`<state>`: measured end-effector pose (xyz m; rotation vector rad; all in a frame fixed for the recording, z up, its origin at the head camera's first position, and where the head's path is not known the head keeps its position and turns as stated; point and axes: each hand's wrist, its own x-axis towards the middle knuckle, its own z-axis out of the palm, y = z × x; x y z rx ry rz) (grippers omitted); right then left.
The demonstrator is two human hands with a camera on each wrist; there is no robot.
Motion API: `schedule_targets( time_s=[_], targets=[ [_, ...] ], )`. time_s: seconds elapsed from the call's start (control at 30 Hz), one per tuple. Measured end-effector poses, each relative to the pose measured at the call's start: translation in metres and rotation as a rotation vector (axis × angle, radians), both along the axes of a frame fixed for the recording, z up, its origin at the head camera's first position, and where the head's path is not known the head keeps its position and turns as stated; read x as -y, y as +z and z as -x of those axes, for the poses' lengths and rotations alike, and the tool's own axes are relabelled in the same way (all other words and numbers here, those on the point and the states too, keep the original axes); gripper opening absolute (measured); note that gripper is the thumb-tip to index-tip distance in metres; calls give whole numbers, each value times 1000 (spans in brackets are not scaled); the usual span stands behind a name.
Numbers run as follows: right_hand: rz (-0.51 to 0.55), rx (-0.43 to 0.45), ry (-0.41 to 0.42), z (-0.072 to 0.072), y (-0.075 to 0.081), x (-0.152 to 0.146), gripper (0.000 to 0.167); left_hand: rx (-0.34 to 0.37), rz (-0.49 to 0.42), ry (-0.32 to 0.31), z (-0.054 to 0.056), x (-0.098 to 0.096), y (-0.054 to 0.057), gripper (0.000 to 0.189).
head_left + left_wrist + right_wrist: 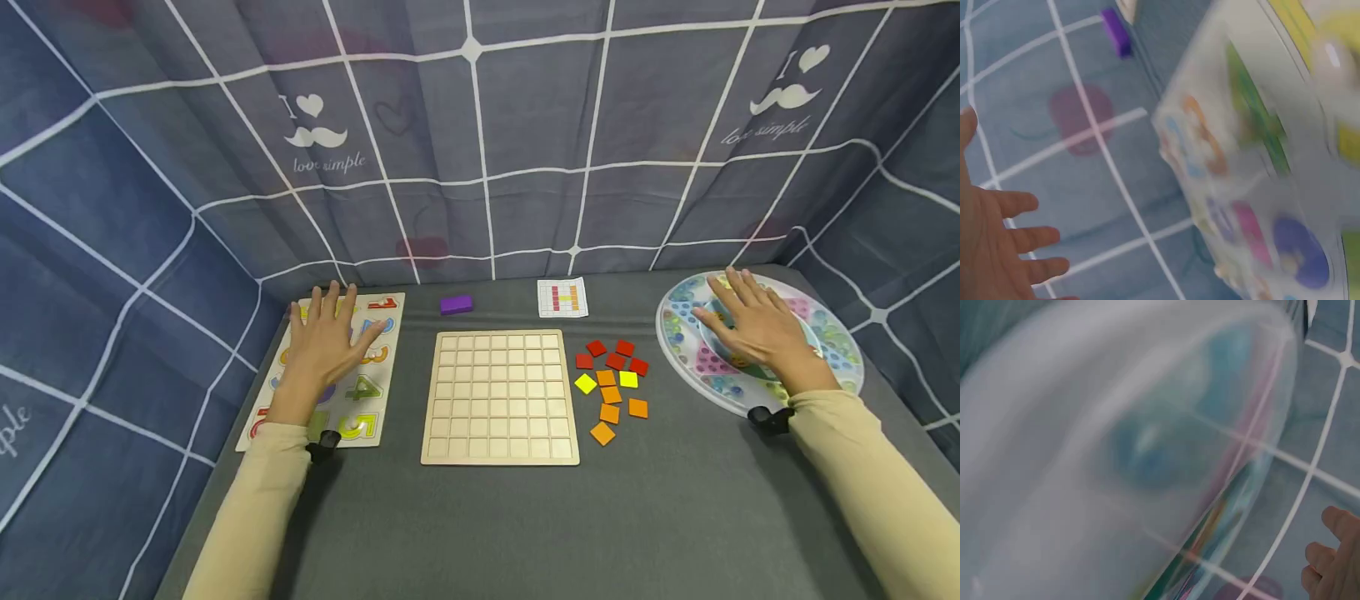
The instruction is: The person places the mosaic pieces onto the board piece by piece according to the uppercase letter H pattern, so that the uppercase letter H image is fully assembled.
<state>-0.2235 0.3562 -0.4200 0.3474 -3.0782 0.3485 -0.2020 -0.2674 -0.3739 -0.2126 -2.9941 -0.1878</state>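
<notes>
glossy disc (822,329), matt wooden grid board (499,398)

Curtain (540,108) reads "I" + heart (310,105) + moustache (316,137) + "love simple" twice, partial "ple" far left; puzzle board (347,408) shows 1, 3, 4, 5.

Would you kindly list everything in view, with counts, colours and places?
Grid board: one, pale wood, centre
Tiles: five red, five orange, two yellow, right of grid board
Pattern card: one, white, behind grid board
Purple block: one, purple, left of pattern card
Number board: one, cream, multicoloured, left
Round board: one, white, multicoloured, right
Table: one, grey, beneath
Cloth: count unclear, grey-blue with white lines, behind and beside table
Left hand: one, bare, over number board
Right hand: one, bare, over round board
Sleeves: two, beige, forearms
Wrist straps: two, black, wrists
</notes>
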Motion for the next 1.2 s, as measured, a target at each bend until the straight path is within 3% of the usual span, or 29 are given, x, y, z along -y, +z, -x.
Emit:
schedule_targets(
  time_s=[0.17, 0.33, 0.63, 0.87, 1.2],
  targets=[
    [68, -54, 51, -8, 3, 27, 70, -29, -149, -55, -15, -19, 0, 78],
    [167, -88, 85, -22, -3, 68, 68, -6, -325, -115, -42, -44, -9, 66],
    [363, 20, 231, -27, -30, 119, 65, 97, -552, -160, -90, -87, -34, 66],
    [429, 57, 320, -20, -47, 136, 46, 101, -620, -150, -107, -107, -48, 71],
    [424, 123, 323, -11, -52, 145, 37, 83, -652, -115, -123, -119, -75, 77]
  ],
)
